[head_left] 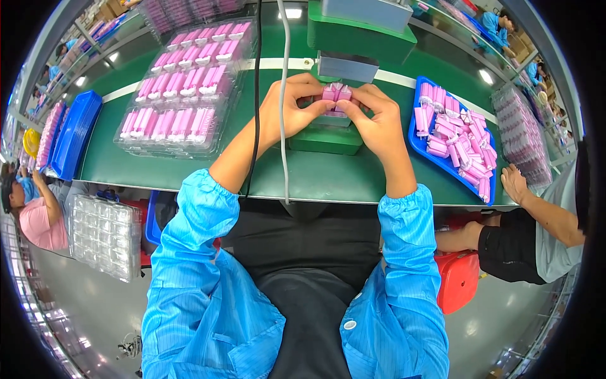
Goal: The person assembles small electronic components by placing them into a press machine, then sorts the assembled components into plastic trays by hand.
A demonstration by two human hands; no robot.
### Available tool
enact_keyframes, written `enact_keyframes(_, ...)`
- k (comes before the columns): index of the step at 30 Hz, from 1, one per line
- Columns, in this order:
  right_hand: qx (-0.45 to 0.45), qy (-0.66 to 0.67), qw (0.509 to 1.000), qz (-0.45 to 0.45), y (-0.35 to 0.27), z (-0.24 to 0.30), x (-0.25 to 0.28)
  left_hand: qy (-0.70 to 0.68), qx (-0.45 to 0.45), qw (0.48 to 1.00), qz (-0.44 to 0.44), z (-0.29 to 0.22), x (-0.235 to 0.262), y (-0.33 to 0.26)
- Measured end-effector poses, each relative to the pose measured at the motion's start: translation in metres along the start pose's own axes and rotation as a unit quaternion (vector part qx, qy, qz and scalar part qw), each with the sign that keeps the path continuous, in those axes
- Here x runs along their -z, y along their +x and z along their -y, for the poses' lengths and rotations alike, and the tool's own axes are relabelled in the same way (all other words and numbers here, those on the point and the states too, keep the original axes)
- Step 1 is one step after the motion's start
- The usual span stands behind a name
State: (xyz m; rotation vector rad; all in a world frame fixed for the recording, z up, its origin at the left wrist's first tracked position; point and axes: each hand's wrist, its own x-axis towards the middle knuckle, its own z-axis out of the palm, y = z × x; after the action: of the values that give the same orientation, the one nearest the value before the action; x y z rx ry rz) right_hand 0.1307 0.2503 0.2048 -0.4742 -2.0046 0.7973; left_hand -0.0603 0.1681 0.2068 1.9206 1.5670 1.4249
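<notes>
My left hand (pixel 291 108) and my right hand (pixel 380 115) meet at a small green bench machine, thumbs and fingers closed on a pink-wrapped battery pack (pixel 337 93) from its two sides. The pack sits over the machine's green base (pixel 325 140), just below a grey metal block (pixel 347 67). My fingers hide its sides, and I cannot tell whether it rests on the fixture. To the left, a clear plastic tray (pixel 173 150) holds rows of similar pink packs with white ends. On the right, more pink packs (pixel 467 142) lie heaped in a blue tray (pixel 413 140).
A black cable (pixel 257 95) and a grey cable (pixel 284 145) hang in front of the green worktable (pixel 189 170). Blue trays (pixel 76 136) stand at the far left. Stacked clear trays (pixel 521 132) and another person's hand (pixel 514 183) are at the right. A red stool (pixel 457 281) stands below.
</notes>
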Motion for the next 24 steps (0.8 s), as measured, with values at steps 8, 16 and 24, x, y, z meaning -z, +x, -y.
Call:
enact_keyframes(8,-0.025,0.028,0.999,0.012,-0.005,-0.012,-0.003,-0.015,-0.016,1.0,-0.011,0.012,-0.004,-0.003)
enact_keyframes(16,-0.032,0.029,0.999,0.006,-0.007,-0.01,-0.003,-0.028,-0.013,0.999,-0.008,0.013,-0.004,-0.005)
enact_keyframes(24,-0.032,0.026,0.999,0.015,-0.005,-0.01,-0.002,-0.075,0.018,0.997,-0.001,0.014,-0.004,-0.003)
